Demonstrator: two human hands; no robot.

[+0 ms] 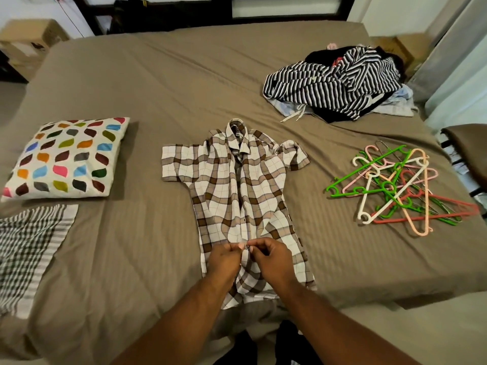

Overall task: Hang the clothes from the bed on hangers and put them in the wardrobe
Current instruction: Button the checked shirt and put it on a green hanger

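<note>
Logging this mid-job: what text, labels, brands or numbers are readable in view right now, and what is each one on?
No text in this view is readable.
Plaid shirt: a small patch inside the collar may be a label; too small to read.
Striped top: a pale tag shows on it; too blurred to read.
Cardboard box: no print can be made out.
Hangers: no markings visible.

Both arms extended; left hand [224, 260], right hand [272, 258] pinching shirt [226, 196] front
</note>
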